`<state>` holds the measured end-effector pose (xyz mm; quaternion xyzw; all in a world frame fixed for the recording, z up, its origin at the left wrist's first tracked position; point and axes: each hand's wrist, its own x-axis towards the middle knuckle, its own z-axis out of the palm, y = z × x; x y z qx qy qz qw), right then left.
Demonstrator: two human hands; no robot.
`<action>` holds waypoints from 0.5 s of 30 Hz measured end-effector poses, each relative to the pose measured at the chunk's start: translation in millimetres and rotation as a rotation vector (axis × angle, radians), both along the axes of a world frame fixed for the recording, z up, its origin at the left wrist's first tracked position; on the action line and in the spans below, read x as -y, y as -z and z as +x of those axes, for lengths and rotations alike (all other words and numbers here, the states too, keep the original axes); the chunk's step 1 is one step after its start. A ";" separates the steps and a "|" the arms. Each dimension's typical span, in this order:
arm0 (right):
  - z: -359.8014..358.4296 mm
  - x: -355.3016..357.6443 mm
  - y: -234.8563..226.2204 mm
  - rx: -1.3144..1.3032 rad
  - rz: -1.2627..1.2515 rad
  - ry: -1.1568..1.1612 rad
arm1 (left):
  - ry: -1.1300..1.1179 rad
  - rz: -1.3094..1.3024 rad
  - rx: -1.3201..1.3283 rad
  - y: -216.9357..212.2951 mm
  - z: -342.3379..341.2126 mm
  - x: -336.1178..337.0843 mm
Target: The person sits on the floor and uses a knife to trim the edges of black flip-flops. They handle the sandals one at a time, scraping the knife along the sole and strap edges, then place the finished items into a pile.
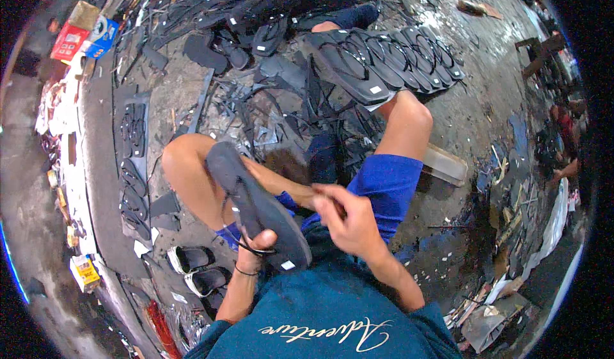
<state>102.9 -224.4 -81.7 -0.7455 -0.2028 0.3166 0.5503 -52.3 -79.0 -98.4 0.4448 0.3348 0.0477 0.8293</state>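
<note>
A black strappy sandal (265, 209) lies slanted over my lap, its toe pointing away to the left. Near the end closest to me, my left hand (251, 251) grips it, with the thumb over a thin black strap and a small white label beside it. To the right of the sandal and apart from it, my right hand (353, 221) is closed in a pinch above my lap. Its fingertips are slightly blurred, and what they hold, if anything, cannot be made out.
A row of black sandals (374, 65) with white labels lies across my right lower leg. Black scraps (281, 78) and loose sandals litter the floor ahead. Black-and-white shoes (198, 271) stand left of me. Red and blue boxes (83, 36) sit at far left.
</note>
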 end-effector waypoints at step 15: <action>-12.6 20.6 -5.5 0.538 0.202 -0.115 | -0.296 0.279 -0.097 -81.5 35.5 -81.8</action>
